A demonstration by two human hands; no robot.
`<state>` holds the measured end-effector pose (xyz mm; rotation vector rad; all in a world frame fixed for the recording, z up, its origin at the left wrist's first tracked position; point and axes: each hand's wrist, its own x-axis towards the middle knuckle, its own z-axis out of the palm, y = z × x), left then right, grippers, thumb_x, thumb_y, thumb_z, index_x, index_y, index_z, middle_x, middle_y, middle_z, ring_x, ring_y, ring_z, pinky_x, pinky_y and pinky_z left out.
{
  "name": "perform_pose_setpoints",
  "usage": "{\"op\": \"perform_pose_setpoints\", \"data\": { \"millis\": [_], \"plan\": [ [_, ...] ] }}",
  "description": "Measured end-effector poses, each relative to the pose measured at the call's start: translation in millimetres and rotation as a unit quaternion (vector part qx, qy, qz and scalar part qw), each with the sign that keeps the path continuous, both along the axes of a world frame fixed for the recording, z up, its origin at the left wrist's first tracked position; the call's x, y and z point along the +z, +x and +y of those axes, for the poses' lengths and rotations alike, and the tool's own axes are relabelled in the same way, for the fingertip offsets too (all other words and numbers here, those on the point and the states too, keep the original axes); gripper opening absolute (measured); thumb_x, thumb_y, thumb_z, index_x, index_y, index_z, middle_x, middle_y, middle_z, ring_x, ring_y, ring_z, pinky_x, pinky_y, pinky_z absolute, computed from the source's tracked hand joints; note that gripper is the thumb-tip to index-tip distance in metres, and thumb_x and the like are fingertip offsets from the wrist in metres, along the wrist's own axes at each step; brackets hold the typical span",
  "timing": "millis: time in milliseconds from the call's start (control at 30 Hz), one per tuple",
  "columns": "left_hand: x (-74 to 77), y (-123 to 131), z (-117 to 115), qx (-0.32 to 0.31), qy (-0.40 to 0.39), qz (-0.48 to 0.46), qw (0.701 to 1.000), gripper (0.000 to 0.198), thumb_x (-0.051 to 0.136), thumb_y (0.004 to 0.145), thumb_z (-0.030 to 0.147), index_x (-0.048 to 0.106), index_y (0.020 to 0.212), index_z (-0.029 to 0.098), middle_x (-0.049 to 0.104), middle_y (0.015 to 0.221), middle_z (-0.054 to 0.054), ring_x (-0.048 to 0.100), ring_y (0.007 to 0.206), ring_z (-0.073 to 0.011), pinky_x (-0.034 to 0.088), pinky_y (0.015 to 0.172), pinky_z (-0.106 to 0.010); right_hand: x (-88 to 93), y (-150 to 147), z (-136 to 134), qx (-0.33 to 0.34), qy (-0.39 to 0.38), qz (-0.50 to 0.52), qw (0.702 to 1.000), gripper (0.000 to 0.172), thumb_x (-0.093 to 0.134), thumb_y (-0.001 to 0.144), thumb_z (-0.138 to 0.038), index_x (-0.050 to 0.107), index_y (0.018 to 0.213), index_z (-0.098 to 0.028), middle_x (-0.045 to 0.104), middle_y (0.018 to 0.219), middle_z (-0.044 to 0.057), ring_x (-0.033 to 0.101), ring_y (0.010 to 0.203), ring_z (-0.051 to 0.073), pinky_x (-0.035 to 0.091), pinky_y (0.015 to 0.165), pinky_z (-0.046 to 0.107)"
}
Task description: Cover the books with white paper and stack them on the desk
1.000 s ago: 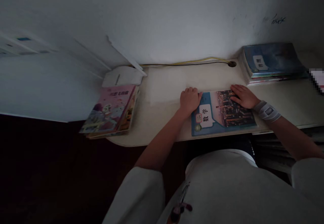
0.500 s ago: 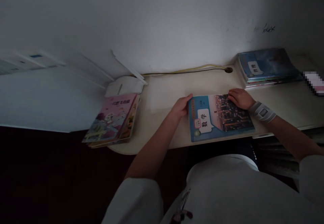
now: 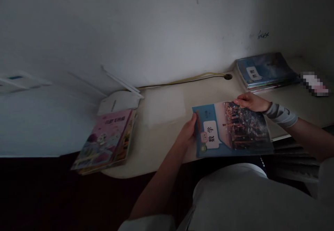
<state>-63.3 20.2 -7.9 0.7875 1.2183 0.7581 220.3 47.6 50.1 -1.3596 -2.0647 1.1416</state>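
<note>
Book (image 3: 221, 130) "数学" over bench (image 3: 156, 140) front edge | left fingers (image 3: 193, 118) pinching left side; right fingers (image 3: 241, 101), far side | stack (image 3: 271, 67) "物理", back edge | pink book (image 3: 104, 137), title blurred

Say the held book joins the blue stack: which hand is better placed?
Probably the right hand: it grips the book by its far edge, nearer the stack. The left hand holds the end farther away.

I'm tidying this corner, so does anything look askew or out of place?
Yes: the pink-topped stack of illustrated books overhangs the rounded left end of the cream desk, its edges misaligned. Black handwriting also marks the white wall.
</note>
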Motion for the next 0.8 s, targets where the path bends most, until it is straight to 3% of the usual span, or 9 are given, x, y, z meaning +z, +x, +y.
{"op": "perform_pose_setpoints", "data": {
  "millis": [133, 267, 367, 467, 533, 633, 700, 800],
  "plan": [
    [16.8, 15.4, -4.3, 0.089, 0.141, 0.111, 0.98, 0.048, 0.049, 0.076, 0.067, 0.06, 0.069, 0.021, 0.064, 0.06, -0.003, 0.063, 0.061, -0.018, 0.048, 0.054, -0.028, 2.0, 11.2, -14.6, -0.018, -0.052, 0.061, 0.997, 0.059, 0.039, 0.077, -0.075, 0.056, 0.069, -0.019, 0.048, 0.058, -0.003, 0.043, 0.054, 0.011, 0.035, 0.053, 0.026],
    [42.3, 35.3, -0.5, 0.09, 0.315, 0.191, 0.925, 0.041, 0.047, 0.082, 0.058, 0.054, 0.064, 0.022, 0.055, 0.054, 0.001, 0.055, 0.055, -0.0133, 0.04, 0.047, -0.023, -1.0, 36.4, -20.0, -0.023, -0.103, 0.08, 0.991, 0.055, 0.045, 0.079, -0.071, 0.063, 0.074, -0.019, 0.058, 0.064, 0.0, 0.051, 0.061, 0.014, 0.041, 0.057, 0.028],
    [57.3, 58.0, 3.9, 0.077, 0.405, 0.187, 0.892, 0.031, 0.055, 0.081, 0.051, 0.061, 0.094, 0.024, 0.067, 0.086, -0.002, 0.062, 0.08, -0.0154, 0.048, 0.062, -0.024, -6.8, 58.1, -24.0, -0.035, -0.146, 0.113, 0.982, 0.05, 0.051, 0.079, -0.067, 0.065, 0.076, -0.019, 0.061, 0.067, 0.0, 0.053, 0.063, 0.015, 0.043, 0.06, 0.029],
    [72.5, 80.7, 12.1, 0.058, 0.454, 0.177, 0.871, 0.049, 0.058, 0.081, 0.048, 0.052, 0.125, 0.028, 0.061, 0.121, -0.005, 0.059, 0.104, -0.0199, 0.05, 0.078, -0.027, -11.2, 76.4, -30.7, -0.04, -0.201, 0.166, 0.965, 0.047, 0.054, 0.079, -0.063, 0.066, 0.08, -0.017, 0.063, 0.071, 0.001, 0.054, 0.063, 0.013, 0.043, 0.061, 0.029],
    [81.8, 93.7, 22.1, -0.006, 0.458, 0.163, 0.874, 0.052, 0.062, 0.078, 0.048, 0.054, 0.125, 0.027, 0.061, 0.121, -0.005, 0.059, 0.104, -0.022, 0.051, 0.078, -0.029, -11.1, 87.4, -35.0, -0.049, -0.213, 0.19, 0.957, 0.046, 0.054, 0.08, -0.061, 0.066, 0.082, -0.016, 0.063, 0.073, 0.002, 0.054, 0.063, 0.013, 0.043, 0.062, 0.029],
    [88.0, 113.3, 43.5, -0.094, 0.397, 0.121, 0.905, 0.046, 0.071, 0.069, 0.045, 0.063, 0.108, 0.023, 0.068, 0.097, -0.003, 0.064, 0.078, -0.0184, 0.051, 0.061, -0.026, -4.9, 107.1, -38.6, -0.095, -0.166, 0.208, 0.959, 0.043, 0.058, 0.08, -0.058, 0.065, 0.083, -0.016, 0.063, 0.076, 0.001, 0.055, 0.068, 0.013, 0.043, 0.065, 0.029],
    [86.0, 128.0, 58.8, -0.101, 0.311, 0.085, 0.941, 0.041, 0.075, 0.064, 0.043, 0.065, 0.097, 0.021, 0.066, 0.076, 0.0, 0.06, 0.057, -0.0127, 0.044, 0.047, -0.022, 1.4, 124.3, -39.0, -0.136, -0.126, 0.225, 0.957, 0.038, 0.063, 0.079, -0.052, 0.065, 0.094, -0.018, 0.063, 0.079, 0.0, 0.056, 0.072, 0.014, 0.044, 0.068, 0.028],
    [79.4, 149.5, 79.6, -0.069, 0.207, 0.026, 0.976, 0.039, 0.078, 0.057, 0.039, 0.066, 0.087, 0.018, 0.063, 0.062, 0.003, 0.056, 0.047, -0.0101, 0.041, 0.042, -0.02, 6.4, 153.5, -38.3, -0.186, -0.101, 0.27, 0.939, 0.041, 0.069, 0.075, -0.045, 0.061, 0.108, -0.023, 0.066, 0.087, 0.0, 0.06, 0.079, 0.016, 0.046, 0.072, 0.03]
  ]
}}
